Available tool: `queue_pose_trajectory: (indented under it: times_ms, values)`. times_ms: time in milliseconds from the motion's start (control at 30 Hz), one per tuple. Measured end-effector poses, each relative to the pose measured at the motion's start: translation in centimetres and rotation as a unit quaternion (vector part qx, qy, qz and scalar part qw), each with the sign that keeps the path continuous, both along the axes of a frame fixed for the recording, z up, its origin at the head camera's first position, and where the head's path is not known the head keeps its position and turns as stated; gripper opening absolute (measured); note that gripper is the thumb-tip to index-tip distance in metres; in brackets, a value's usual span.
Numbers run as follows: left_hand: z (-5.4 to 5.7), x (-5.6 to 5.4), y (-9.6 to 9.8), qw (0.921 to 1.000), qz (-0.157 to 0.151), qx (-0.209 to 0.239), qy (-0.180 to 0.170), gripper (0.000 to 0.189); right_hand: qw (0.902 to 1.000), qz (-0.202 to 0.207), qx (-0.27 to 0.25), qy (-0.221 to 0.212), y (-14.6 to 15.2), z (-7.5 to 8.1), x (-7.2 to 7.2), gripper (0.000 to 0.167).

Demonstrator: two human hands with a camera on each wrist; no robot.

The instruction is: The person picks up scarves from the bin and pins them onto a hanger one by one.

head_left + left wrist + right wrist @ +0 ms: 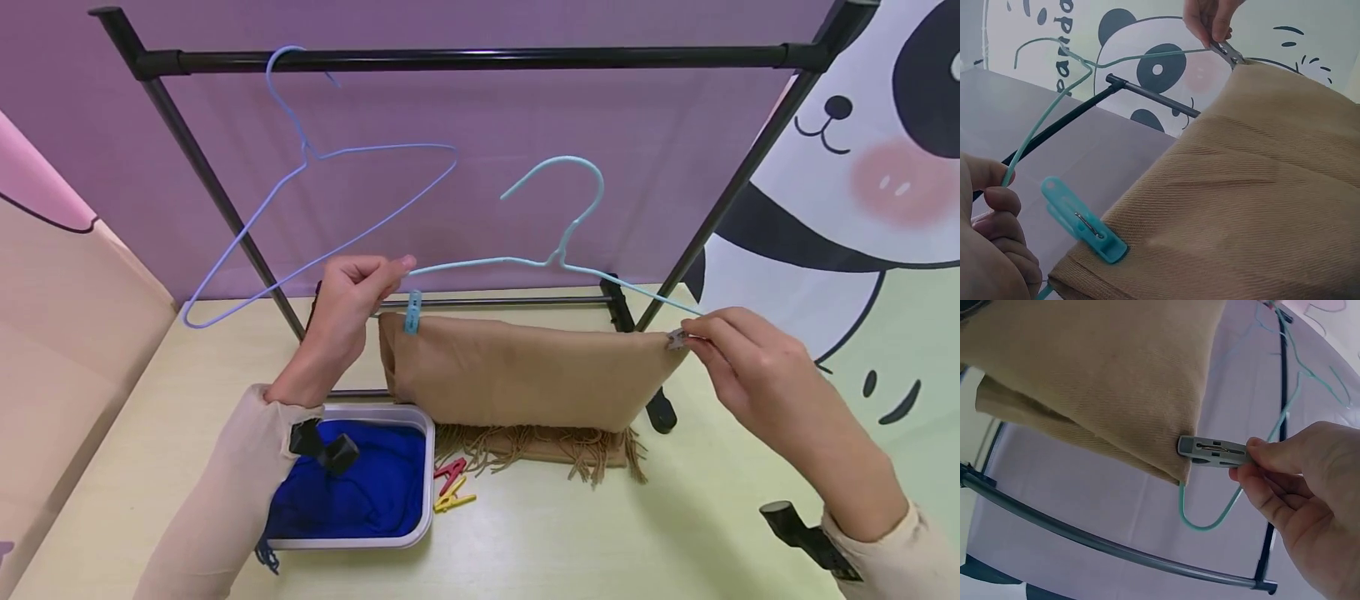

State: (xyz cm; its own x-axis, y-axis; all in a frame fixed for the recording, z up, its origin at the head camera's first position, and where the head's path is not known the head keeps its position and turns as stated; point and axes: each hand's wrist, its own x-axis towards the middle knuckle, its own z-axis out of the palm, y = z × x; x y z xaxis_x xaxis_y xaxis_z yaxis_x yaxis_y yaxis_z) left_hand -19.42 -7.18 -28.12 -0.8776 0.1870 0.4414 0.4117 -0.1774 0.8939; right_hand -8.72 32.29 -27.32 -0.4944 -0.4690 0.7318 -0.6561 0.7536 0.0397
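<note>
A brown fringed scarf (525,375) hangs folded over the lower bar of a mint-green hanger (480,262). My left hand (348,308) pinches the hanger's left end between thumb and fingers. Near that end a blue clothespin (1085,222) clips the scarf's top edge. With thumb and fingers, my right hand (1300,481) pinches the handles of a grey clothespin (1213,452), whose tip sits on the scarf's right top corner. The hanger's hook is off the rack, below the top bar. Part of the hanger's lower bar is hidden inside the scarf.
A black rack (480,60) stands behind, with an empty purple-blue hanger (247,229) on its top bar. At lower left a white basin (429,492) holds blue fabric (360,483). Red (452,473) and yellow (453,498) clothespins lie beside it.
</note>
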Motion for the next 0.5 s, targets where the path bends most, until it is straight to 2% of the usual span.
queue_pose_trajectory:
  times_ms: [267, 367, 500]
  values:
    - [-0.7, -0.1, -0.6, 0.9999, -0.004, 0.007, -0.007, 0.058, 0.9998, 0.015, -0.010, -0.001, -0.7, -2.0, -0.2, 0.052]
    - [-0.9, 0.0, -0.8, 0.9999, -0.002, 0.009, -0.011, 0.058, 0.9990, 0.022, -0.038, -0.002, -0.8, -3.0, 0.0, 0.048]
    - [-0.7, 0.0, -1.0, 0.9998, 0.006, 0.016, -0.013, 0.058, 0.9943, 0.018, -0.102, 0.028, -0.9, -4.0, 0.3, 0.046]
